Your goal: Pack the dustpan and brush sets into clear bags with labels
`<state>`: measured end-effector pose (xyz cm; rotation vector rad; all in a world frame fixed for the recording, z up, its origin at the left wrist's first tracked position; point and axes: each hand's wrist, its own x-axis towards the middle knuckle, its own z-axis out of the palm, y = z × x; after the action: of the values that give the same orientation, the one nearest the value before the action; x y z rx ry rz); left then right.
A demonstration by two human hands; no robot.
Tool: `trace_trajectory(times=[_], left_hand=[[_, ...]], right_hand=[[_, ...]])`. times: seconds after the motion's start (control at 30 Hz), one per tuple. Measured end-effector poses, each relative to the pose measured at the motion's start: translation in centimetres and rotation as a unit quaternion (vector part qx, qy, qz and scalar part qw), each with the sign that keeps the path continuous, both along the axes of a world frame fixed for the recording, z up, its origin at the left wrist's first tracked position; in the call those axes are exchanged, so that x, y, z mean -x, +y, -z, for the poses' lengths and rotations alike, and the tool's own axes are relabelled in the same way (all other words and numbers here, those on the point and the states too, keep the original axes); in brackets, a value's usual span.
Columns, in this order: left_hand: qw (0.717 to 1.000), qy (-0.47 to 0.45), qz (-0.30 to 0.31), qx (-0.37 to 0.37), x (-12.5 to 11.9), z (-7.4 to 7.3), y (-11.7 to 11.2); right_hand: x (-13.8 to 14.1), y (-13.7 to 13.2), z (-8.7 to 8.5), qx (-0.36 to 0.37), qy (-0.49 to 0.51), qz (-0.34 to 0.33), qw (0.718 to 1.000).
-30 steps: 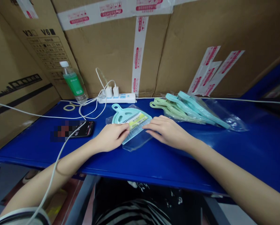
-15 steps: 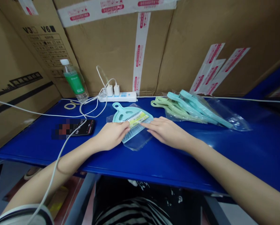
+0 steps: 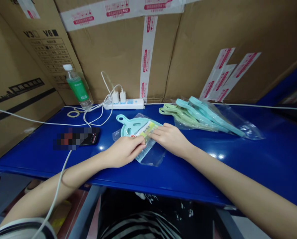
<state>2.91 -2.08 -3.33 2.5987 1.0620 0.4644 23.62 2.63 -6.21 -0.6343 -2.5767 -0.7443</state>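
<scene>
A light blue mini dustpan with a brush [image 3: 134, 125] lies on the blue table in front of me. A yellow-green label [image 3: 150, 128] crosses its middle, and clear plastic film [image 3: 154, 157] spreads around and under it. My left hand [image 3: 124, 150] is closed at the lower left, thumb and fingers pinching the dustpan near the label's end. My right hand [image 3: 170, 137] grips from the right side, fingertips pressed on the label. The brush bristles are partly covered by both hands. Several green and light blue dustpans [image 3: 200, 111] in clear bags lie farther back on the right.
A white power strip [image 3: 124, 104] with two chargers stands along the cardboard wall [image 3: 113, 49]. A bottle with a green label [image 3: 78, 87] is at the back left. A phone [image 3: 91, 136] lies left of my hands, and a white cable [image 3: 63, 171] runs over my left forearm.
The dustpan has turned slightly and shifted a little nearer to me, with both hands still at its label. My left hand has moved slightly right. The view has shifted a little.
</scene>
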Motion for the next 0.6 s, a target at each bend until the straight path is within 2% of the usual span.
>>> trace_trajectory(times=[0.17, 0.27, 0.37, 0.43, 0.6], left_hand=[[0.999, 0.007, 0.006, -0.032, 0.4, -0.4, 0.2], [0.99, 0.05, -0.056, -0.118, 1.4, -0.6, 1.2], [0.961, 0.145, -0.129, -0.196, 2.6, -0.5, 2.4], [0.949, 0.192, -0.149, -0.199, 3.2, -0.2, 3.0], [0.943, 0.278, -0.126, -0.135, 3.6, 0.2, 3.0]], right_hand=[[-0.2, -0.2, -0.3, -0.019, -0.008, -0.041, 0.999], [-1.0, -0.7, -1.2, 0.025, 0.008, -0.072, 0.997], [-2.1, -1.3, -2.5, 0.077, 0.061, -0.066, 0.993], [-2.9, -1.6, -3.4, 0.086, 0.106, -0.05, 0.989], [-3.6, -1.7, -4.7, 0.093, 0.206, 0.027, 0.974]])
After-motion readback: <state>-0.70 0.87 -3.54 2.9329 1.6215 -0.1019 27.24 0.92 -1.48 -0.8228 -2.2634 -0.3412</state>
